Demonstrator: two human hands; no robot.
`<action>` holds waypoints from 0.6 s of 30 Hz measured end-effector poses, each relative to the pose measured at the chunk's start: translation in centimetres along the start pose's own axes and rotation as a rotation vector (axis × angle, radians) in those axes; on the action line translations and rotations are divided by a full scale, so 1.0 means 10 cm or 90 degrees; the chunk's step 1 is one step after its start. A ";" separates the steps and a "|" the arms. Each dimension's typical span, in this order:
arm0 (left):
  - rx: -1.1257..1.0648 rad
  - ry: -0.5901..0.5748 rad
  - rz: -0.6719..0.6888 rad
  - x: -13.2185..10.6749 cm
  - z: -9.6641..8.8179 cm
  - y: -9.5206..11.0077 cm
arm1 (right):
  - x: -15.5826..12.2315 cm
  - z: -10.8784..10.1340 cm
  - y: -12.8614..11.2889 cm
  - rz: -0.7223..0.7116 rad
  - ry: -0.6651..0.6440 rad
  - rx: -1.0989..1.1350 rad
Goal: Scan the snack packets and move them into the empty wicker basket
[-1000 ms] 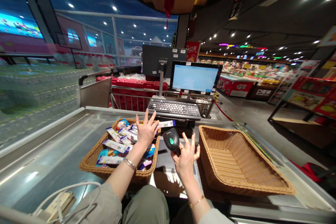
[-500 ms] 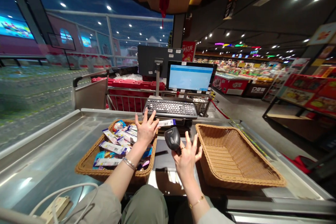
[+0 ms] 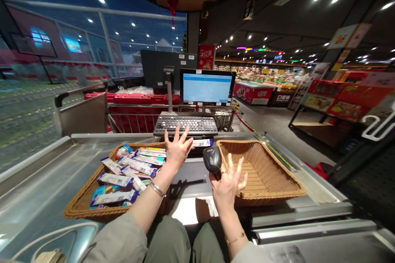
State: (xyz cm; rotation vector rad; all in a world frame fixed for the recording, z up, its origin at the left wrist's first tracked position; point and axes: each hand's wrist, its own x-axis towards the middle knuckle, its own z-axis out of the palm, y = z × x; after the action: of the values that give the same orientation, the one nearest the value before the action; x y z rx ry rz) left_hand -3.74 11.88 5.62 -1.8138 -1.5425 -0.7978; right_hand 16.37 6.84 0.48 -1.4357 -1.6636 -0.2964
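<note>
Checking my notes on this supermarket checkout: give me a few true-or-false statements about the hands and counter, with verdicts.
The wicker basket on the left holds snack packets. True.
The left hand is open, fingers spread. True.
The left wrist wears a gold chain. False: it wears a silver bangle.
The scanner lies on the keyboard. False: the barcode scanner is against the right hand, short of the keyboard.

I see a checkout keyboard (image 3: 185,125) and monitor (image 3: 206,87) ahead of me, a wire cart (image 3: 132,123) behind them, and a red chest freezer (image 3: 253,92) off to my right.
</note>
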 end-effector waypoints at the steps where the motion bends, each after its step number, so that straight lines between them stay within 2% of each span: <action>1: -0.007 -0.001 0.007 0.02 0.02 0.05 | 0.01 -0.03 0.03 0.008 0.003 -0.005; 8: -0.055 -0.004 0.036 0.18 0.19 0.43 | 0.07 -0.14 0.31 0.042 0.014 -0.030; 18: -0.096 -0.014 0.077 0.31 0.38 0.88 | 0.15 -0.20 0.72 0.092 0.060 -0.054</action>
State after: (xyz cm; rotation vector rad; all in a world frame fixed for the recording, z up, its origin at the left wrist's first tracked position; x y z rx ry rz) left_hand 5.60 15.69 5.01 -2.0101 -1.4033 -0.8575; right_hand 23.76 8.60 0.15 -1.5722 -1.4783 -0.3522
